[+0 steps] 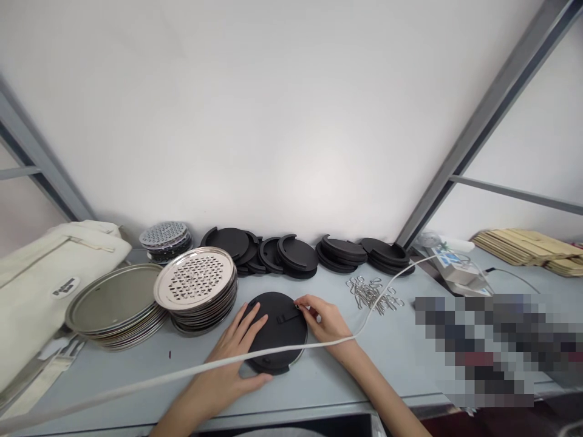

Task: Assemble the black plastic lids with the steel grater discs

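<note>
A round black disc (285, 340) with a slot and small raised tabs on its face lies near the front of the table. A thin shiny rim shows along its lower right edge. My left hand (228, 358) holds the disc from the left, fingers spread over its face and thumb along its lower edge. At the upper right edge, my right hand (323, 318) pinches a small metal piece whose full shape is hidden by the fingertips. To the right of that hand lies a loose heap of metal hooks (371, 295).
Left of the disc stand a stack of perforated metal plates (195, 279) and a stack of smooth round plates (116, 297). More black discs (298, 255) line the wall. A white cable (282, 349) crosses in front of both arms. A pale bag (40, 285) sits far left, tan sheets (523, 246) far right.
</note>
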`<state>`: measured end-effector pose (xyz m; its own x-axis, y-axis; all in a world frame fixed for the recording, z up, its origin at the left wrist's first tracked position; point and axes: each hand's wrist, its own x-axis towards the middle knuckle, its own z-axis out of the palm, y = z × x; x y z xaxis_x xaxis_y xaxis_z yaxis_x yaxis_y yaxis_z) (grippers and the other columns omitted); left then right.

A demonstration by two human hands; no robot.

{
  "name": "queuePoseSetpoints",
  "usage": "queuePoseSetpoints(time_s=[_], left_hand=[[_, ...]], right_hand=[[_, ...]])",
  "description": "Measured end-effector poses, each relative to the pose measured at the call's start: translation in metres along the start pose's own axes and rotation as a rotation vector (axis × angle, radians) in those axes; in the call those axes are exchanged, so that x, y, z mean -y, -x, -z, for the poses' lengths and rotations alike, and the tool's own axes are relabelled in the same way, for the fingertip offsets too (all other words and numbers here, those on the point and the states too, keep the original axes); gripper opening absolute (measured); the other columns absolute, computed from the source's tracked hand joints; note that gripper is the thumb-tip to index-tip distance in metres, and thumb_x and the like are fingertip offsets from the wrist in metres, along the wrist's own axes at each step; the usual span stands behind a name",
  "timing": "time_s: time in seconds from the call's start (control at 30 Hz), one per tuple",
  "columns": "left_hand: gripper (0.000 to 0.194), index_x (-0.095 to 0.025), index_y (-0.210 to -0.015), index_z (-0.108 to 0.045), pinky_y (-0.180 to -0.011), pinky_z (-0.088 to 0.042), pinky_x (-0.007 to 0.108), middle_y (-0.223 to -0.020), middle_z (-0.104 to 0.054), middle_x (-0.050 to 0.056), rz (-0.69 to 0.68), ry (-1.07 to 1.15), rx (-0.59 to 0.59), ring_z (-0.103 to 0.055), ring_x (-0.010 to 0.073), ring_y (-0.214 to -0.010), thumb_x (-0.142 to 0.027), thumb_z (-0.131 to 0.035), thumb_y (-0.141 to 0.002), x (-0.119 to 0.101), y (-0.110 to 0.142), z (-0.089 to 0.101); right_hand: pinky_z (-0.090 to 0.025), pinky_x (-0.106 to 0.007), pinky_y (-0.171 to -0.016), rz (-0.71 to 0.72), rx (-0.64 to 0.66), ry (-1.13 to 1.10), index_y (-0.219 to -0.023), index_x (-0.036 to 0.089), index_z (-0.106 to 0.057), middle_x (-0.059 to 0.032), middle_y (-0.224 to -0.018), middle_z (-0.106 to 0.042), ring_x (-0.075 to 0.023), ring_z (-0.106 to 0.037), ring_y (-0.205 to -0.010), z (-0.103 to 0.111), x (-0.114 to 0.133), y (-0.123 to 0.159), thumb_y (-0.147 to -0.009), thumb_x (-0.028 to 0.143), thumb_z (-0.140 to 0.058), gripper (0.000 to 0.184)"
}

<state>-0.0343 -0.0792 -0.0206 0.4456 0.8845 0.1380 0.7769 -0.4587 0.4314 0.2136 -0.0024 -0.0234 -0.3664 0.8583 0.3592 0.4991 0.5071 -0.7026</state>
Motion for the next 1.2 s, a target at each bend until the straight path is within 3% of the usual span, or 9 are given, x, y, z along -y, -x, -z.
queuePoseSetpoints(time_s=[0.83, 1.2], left_hand=[[0.083, -0.034, -0.147, -0.017, -0.111, -0.024, 0.052, -0.156, -0.008, 0.002, -0.012, 0.015, -0.012, -0.006, 0.0306, -0.142, -0.033, -0.067, -0.082, 0.0019, 0.0005, -0.0013], [0.081, -0.035, -0.148, -0.014, -0.110, -0.023, 0.052, -0.156, -0.004, 0.003, 0.000, 0.026, -0.005, -0.003, 0.0308, -0.142, -0.033, -0.064, -0.085, -0.0006, 0.0021, -0.0037]], right_hand=[[-0.045, -0.024, -0.061, 0.037, -0.016, 0.023, -0.088, 0.019, -0.062, -0.0048, -0.083, -0.067, -0.0144, -0.059, -0.067, -0.0005, 0.0037, 0.0005, -0.088, 0.016, -0.041, 0.021], [-0.048, -0.026, -0.066, 0.056, -0.007, 0.022, -0.099, 0.017, -0.060, -0.0077, -0.090, -0.068, -0.0164, -0.063, -0.073, -0.0015, 0.0042, 0.0043, -0.090, 0.018, -0.039, 0.023]])
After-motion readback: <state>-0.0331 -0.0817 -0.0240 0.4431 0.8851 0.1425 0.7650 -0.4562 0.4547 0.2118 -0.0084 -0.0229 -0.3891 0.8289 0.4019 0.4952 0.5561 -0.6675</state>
